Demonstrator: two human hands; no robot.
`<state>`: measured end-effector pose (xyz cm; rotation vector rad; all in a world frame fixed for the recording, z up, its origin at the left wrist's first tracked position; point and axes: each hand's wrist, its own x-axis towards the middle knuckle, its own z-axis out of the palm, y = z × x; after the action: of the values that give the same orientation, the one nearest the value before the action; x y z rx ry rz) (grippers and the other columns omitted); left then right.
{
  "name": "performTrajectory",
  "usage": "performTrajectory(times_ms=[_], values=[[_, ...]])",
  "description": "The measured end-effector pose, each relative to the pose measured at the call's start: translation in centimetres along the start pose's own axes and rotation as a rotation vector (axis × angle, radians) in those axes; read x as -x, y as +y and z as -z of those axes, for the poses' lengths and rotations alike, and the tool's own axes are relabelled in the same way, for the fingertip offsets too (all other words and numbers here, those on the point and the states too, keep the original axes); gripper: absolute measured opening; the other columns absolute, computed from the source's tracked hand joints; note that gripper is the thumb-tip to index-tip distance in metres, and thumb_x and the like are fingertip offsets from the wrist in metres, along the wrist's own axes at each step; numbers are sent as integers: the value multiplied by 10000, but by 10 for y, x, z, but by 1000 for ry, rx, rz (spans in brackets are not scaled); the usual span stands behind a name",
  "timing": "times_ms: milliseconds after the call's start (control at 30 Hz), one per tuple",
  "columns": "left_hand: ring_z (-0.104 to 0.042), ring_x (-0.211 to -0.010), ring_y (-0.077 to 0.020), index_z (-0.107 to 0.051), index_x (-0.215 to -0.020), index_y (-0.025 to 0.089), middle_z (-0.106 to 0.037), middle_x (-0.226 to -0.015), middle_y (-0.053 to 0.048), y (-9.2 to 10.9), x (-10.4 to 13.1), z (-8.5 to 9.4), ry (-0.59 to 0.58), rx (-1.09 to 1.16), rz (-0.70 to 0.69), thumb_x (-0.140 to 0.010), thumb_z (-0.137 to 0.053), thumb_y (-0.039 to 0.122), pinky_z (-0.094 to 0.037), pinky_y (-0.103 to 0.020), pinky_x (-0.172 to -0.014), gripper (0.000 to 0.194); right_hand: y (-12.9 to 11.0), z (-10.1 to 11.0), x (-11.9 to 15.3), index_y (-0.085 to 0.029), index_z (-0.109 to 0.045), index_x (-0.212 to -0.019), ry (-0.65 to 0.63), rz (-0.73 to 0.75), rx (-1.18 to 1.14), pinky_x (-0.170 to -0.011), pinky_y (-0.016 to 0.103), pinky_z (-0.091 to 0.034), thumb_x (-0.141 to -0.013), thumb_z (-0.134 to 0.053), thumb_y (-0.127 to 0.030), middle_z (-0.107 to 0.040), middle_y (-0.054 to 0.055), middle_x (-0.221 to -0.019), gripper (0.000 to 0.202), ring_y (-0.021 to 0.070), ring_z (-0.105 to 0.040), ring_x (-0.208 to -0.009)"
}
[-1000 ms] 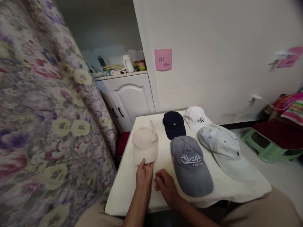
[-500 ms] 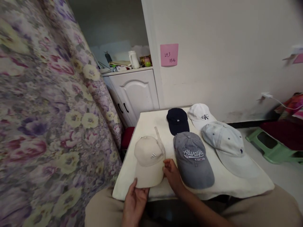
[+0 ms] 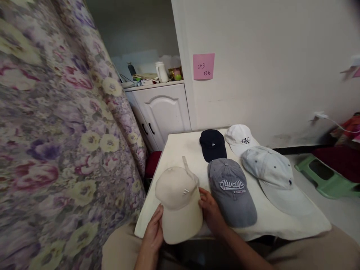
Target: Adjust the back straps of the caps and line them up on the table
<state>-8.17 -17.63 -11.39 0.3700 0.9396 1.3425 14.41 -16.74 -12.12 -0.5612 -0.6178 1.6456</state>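
A beige baseball cap (image 3: 180, 210) with a small stripe logo is between my two hands, brim toward me, its loose strap sticking up behind. My left hand (image 3: 153, 228) grips the left side near the brim, thumb on top and fingers partly hidden underneath. My right hand (image 3: 210, 210) pinches the right edge where brim meets crown. Just right of it lies a grey cap (image 3: 232, 195) lettered "Always". Behind that sit a navy cap (image 3: 213, 145) and a white cap (image 3: 241, 138) with a "CK"-like logo. A pale denim cap (image 3: 271, 176) rests at the right.
The caps are on a small table with a cream cover (image 3: 174, 150), close in front of my knees. A floral curtain (image 3: 70, 150) hangs at left. A white cabinet (image 3: 165, 112) and wall stand behind; a green stool (image 3: 323, 176) is at right.
The beige cap has come toward me and looks lifted and tilted, its brim now past the table's front edge. My left hand has shifted from the brim's front to its left side.
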Motion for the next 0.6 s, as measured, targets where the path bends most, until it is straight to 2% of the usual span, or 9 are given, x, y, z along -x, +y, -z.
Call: performTrajectory(times_ms=[100, 233, 400, 500, 600], values=[[-678, -1139, -326, -792, -951, 214, -809, -989, -57, -3, 11, -1, -20, -15, -23, -583, -906, 195, -480, -406, -1064, 386, -16, -12, 3, -179, -656, -1099, -62, -69, -144, -774, 334, -521, -780, -753, -402, -759, 61, -964, 401, 235, -684, -881], [-679, -1134, -334, -796, -970, 239, -807, -1003, -58, -5, 27, -5, -49, -43, -24, -570, -913, 201, -498, -413, -1044, 419, -31, -25, 2, -180, -725, -927, -71, -104, -184, -828, 355, -535, -738, -796, -409, -784, 59, -867, 304, 261, -702, -910], [-739, -992, -314, -804, -873, 253, -813, -800, -15, -9, 41, -4, -96, 12, -11, -514, -929, 138, -531, -396, -995, 397, -45, -31, 5, -183, -738, -872, -105, -120, -177, -813, 366, -553, -683, -832, -362, -788, 71, -863, 277, 271, -716, -866], [-761, -892, -282, -805, -877, 258, -813, -808, -1, -11, 44, 2, -90, 12, -10, -489, -937, 143, -575, -344, -911, 426, -55, -32, 8, -186, -739, -834, -109, -97, -155, -820, 357, -555, -716, -807, -403, -788, 64, -853, 257, 265, -717, -866], [-769, -786, -222, -811, -806, 254, -816, -828, 10, -11, 43, 11, -111, 45, 0, -530, -917, 143, -599, -241, -773, 316, -66, -33, 11, -169, -746, -902, -131, -99, -121, -837, 359, -554, -706, -812, -379, -787, 61, -842, 294, 266, -720, -878]])
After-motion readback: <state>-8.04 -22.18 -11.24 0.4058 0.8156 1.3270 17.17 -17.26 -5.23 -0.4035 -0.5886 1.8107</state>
